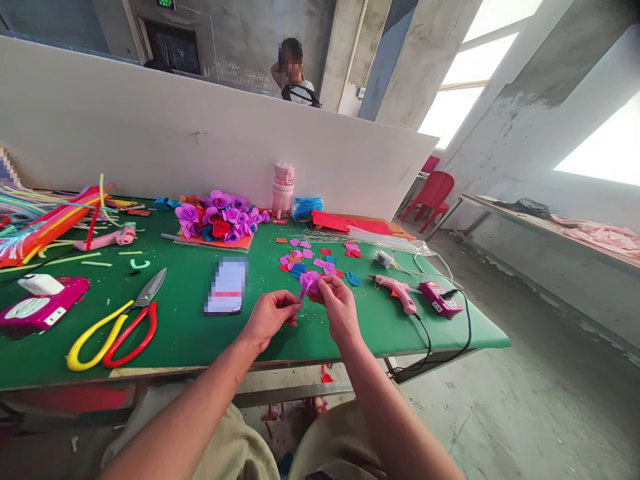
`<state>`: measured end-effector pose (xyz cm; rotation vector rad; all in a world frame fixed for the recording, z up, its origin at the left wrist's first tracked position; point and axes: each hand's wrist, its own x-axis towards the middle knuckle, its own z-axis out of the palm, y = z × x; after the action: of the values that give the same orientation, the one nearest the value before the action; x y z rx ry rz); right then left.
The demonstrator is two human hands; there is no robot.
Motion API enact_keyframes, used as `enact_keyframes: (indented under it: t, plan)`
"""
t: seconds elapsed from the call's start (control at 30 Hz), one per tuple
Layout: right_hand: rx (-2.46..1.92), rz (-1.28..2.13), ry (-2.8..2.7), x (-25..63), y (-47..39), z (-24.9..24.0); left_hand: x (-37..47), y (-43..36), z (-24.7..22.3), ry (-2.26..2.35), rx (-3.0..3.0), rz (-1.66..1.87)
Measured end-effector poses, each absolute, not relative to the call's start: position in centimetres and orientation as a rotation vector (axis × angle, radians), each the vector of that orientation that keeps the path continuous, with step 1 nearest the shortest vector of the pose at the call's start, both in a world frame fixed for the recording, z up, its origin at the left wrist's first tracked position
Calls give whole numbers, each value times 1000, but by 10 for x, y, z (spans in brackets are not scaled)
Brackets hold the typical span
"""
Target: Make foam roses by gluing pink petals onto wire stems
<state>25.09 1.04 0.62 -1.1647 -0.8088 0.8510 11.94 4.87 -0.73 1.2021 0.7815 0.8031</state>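
Observation:
Near the front edge of the green table, a small purple paper flower is held between my two hands. My left hand pinches its narrow lower end. My right hand has thumb and fingers closed on the flower's right side. Just beyond my hands lie loose purple, red, blue and orange petals. A pile of finished purple and red flowers rests farther back on the left. The pink glue gun lies on the table to the right of my right hand.
Scissors and a phone lie left of my hands. A pink bottle stands at the back by a white board. A purple power strip with cables is at the right. Beyond the board is a person.

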Motion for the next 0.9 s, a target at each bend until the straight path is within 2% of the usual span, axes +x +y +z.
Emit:
enact_keyframes:
  t: [0.9]
  plan:
    - [-1131,898,-855,244,2,11,121,49,-8,796,1191,797]
